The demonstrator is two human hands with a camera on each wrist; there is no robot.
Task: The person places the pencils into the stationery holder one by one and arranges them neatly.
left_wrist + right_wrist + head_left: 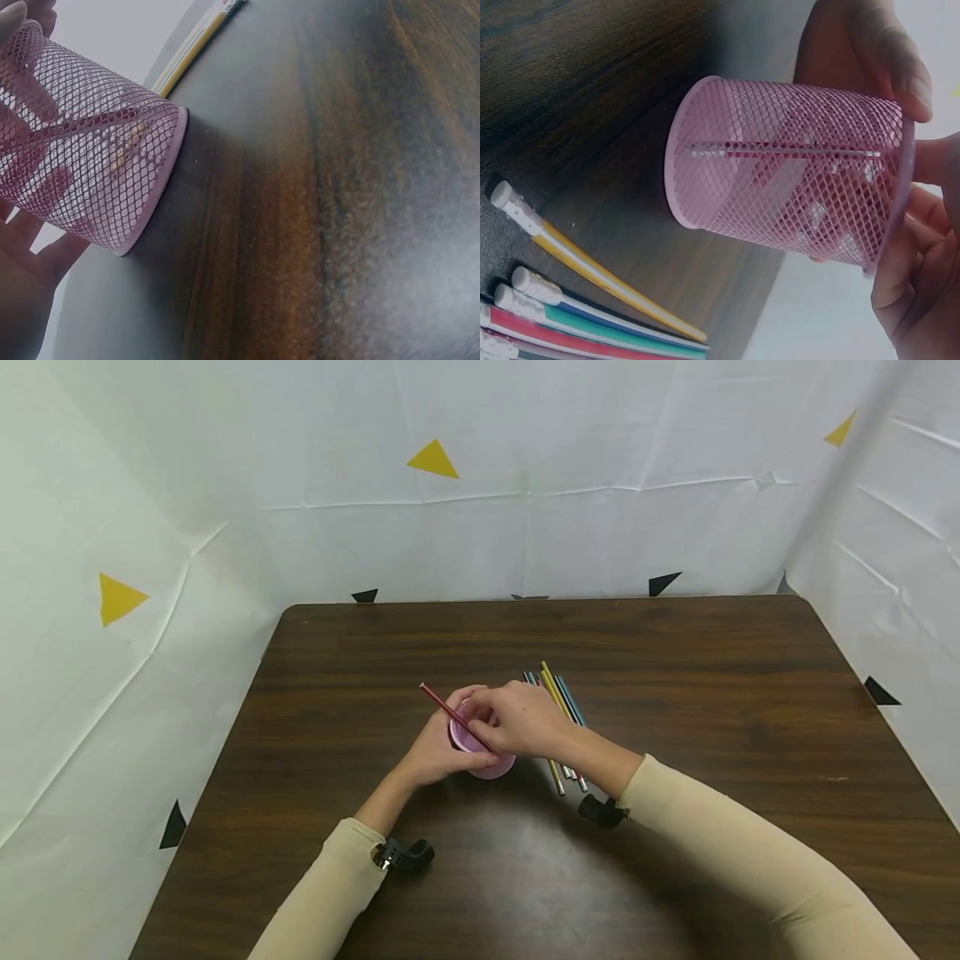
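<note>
On the table [675, 643], left hand [435, 756] holds pink mesh cup [480, 760]

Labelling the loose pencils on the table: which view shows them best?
The head view: the fan of coloured wooden pencils lies on the dark wooden table beyond the right hand, which partly covers it. The right wrist view shows only their eraser ends, close up. The left wrist view catches just a sliver at the top edge.
</note>
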